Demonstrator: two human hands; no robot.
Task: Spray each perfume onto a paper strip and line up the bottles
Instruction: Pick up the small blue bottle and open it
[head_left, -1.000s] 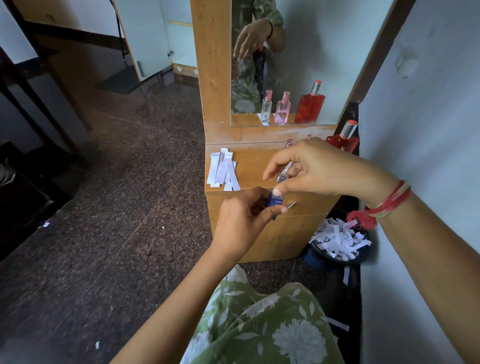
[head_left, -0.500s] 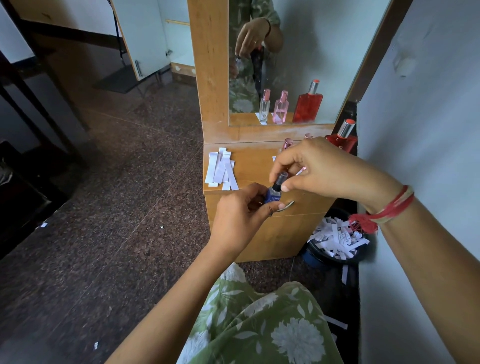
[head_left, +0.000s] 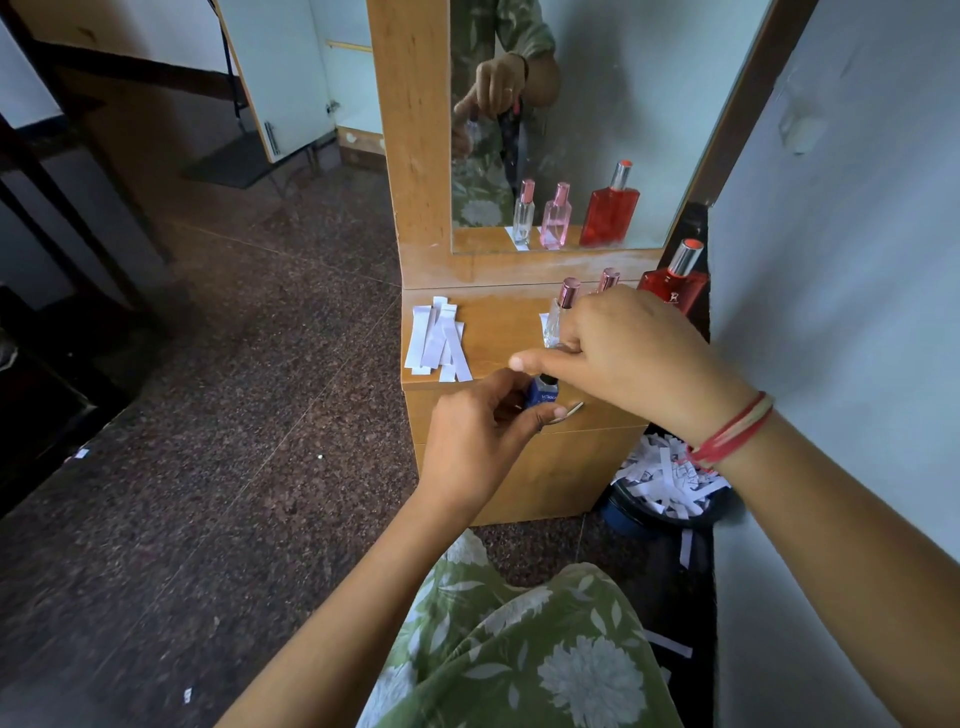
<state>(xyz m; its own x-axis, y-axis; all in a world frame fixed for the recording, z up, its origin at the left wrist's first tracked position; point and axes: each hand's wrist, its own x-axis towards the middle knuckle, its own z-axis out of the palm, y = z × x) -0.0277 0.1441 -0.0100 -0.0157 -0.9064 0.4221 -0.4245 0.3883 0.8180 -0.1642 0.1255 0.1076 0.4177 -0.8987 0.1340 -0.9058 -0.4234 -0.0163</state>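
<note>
head | blue bottle (head_left: 544, 397) mostly hidden in left hand (head_left: 478, 441) | right hand (head_left: 623, 358) hides top

A wooden dressing unit (head_left: 545, 478) stands against a pale wall (head_left: 857, 260), with a mirror (head_left: 649, 78) mounted above its top. Beside its base, a dark round bin (head_left: 621, 514) is heaped with white paper scraps (head_left: 670, 478). The floor (head_left: 208, 415) is dark speckled stone. A white cabinet door (head_left: 280, 78) stands open behind.
</note>
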